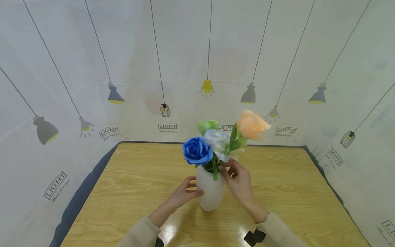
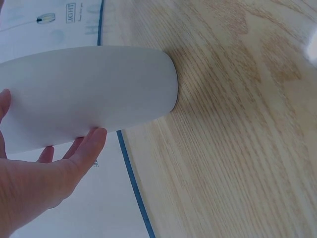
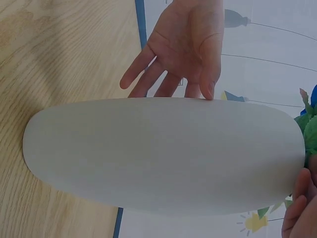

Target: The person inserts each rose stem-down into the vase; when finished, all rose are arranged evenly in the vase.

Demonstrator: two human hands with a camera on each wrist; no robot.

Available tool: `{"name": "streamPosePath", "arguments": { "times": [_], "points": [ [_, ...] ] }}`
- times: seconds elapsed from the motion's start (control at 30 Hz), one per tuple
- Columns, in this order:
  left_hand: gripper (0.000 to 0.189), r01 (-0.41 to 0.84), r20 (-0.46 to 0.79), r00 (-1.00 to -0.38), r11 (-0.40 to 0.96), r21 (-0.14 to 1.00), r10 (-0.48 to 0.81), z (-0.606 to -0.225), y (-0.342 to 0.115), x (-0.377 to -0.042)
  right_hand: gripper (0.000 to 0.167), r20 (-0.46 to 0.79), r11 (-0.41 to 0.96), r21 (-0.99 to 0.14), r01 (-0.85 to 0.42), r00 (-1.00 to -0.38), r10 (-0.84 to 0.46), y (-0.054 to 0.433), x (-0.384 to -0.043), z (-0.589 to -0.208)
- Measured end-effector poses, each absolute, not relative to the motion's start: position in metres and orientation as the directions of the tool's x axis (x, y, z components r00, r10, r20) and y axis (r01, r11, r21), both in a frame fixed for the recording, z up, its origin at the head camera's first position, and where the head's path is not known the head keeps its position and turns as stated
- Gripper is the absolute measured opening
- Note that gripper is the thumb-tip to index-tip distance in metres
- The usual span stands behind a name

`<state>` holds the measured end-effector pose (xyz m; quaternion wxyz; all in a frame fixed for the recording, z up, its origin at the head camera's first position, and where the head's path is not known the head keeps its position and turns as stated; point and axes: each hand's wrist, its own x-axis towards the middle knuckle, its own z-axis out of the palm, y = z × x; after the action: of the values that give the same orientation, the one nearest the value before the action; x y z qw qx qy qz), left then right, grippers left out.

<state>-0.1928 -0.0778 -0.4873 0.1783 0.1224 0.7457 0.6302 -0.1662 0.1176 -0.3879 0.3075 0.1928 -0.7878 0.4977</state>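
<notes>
A tall white vase [image 1: 211, 192] stands upright on the table, holding a blue rose [image 1: 197, 151], a pale blue-white flower [image 1: 217, 140], a peach rose [image 1: 251, 125] and a green bloom [image 1: 207, 126]. Beside the vase's left side is my left hand [image 1: 184, 193], thumb and fairly straight fingers spread against its wall. My right hand [image 1: 239, 180] is at the rim on the right, thumb and fingertips pinched together at the stems and leaves; which stem they grip I cannot tell. In the right wrist view, those fingers [image 3: 302, 191] overlap the vase's mouth.
The wooden table [image 1: 139, 171] has a dark blue edge along its back and sides. Behind it hangs a white curtain [image 1: 185, 51] printed with lamps and the word LIGHT. Small black devices [image 1: 254, 237] are worn near the sleeves.
</notes>
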Motion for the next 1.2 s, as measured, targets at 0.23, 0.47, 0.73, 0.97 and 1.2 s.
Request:
{"name": "streamPosePath", "arguments": {
  "times": [0.23,0.47,0.73,0.97,1.2],
  "points": [
    [0.065,-0.047,-0.115,-0.907,0.174,0.984,0.405,-0.487,-0.078,-0.193,0.014,0.683,0.429,-0.666,-0.610,-0.730,0.024,0.116,-0.170,-0.397],
    [0.065,-0.044,-0.117,-0.907,0.185,0.982,0.405,-0.486,-0.078,-0.192,0.013,0.627,0.434,-0.710,-0.554,-0.779,0.031,0.116,-0.165,-0.391],
    [0.064,-0.043,-0.116,-0.908,0.186,0.982,0.403,-0.487,-0.079,-0.192,0.006,0.499,0.352,-0.825,-0.443,-0.863,0.082,0.121,-0.163,-0.397],
    [0.064,-0.042,-0.114,-0.908,0.183,0.982,0.404,-0.486,-0.078,-0.191,0.005,0.446,0.360,-0.854,-0.375,-0.884,0.138,0.125,-0.160,-0.401],
    [0.064,-0.049,-0.118,-0.905,0.175,0.983,0.410,-0.483,-0.077,-0.191,0.007,0.426,0.187,-0.900,-0.393,-0.883,0.194,0.132,-0.159,-0.406]
  ]
}}
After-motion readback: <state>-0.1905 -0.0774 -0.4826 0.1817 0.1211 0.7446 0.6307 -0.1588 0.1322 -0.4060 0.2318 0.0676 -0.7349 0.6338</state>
